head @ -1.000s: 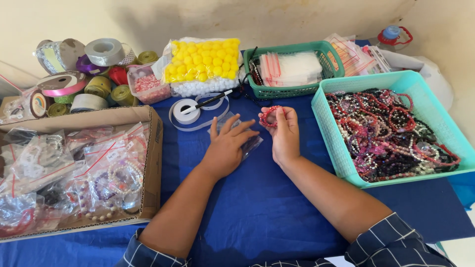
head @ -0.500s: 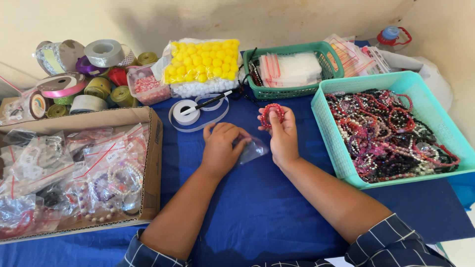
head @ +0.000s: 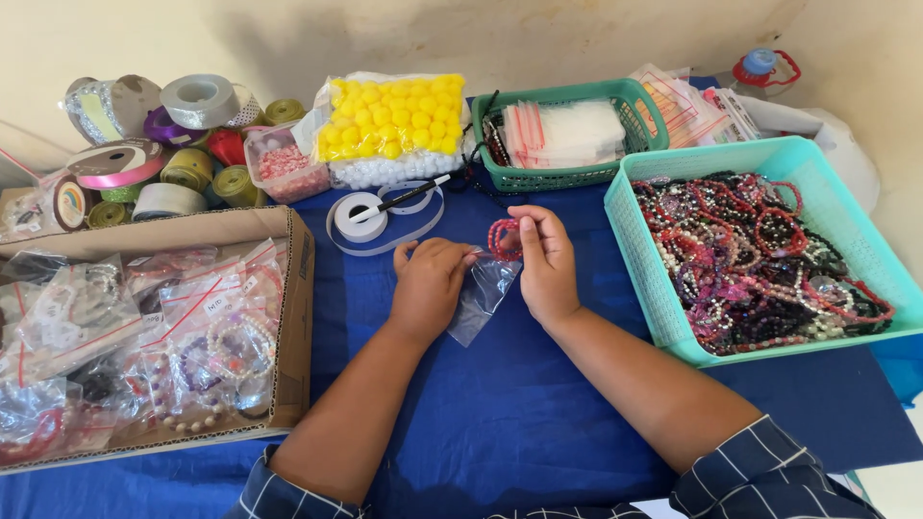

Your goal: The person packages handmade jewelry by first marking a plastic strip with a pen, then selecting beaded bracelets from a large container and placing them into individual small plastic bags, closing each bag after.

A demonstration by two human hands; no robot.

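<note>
Down at the near edge you've got two forearms in checked sleeves coming in over the blue cloth [head: 500, 413]. The left hand [head: 426, 288] is curled, pinching the top edge of a small clear bag [head: 484, 293] that hangs down onto the cloth. The right hand [head: 545, 261] has its fingertips closed on a red bead bracelet [head: 503, 238], held right at the mouth of the bag. So I'd say the bracelet isn't inside yet, it's just at the opening, and the bag isn't sealed either.

To the left, a cardboard box [head: 293, 317] is already packed with bagged bracelets, so plenty looks done. To the right, a turquoise basket [head: 635, 250] is heaped with loose bracelets, so there's loads left too.

Further back there's a green basket [head: 562, 178] of empty bags, a roll of white tape [head: 361, 216] with a pen across it, a bag of yellow balls [head: 389, 120] and ribbon spools [head: 173, 144] by the wall.
</note>
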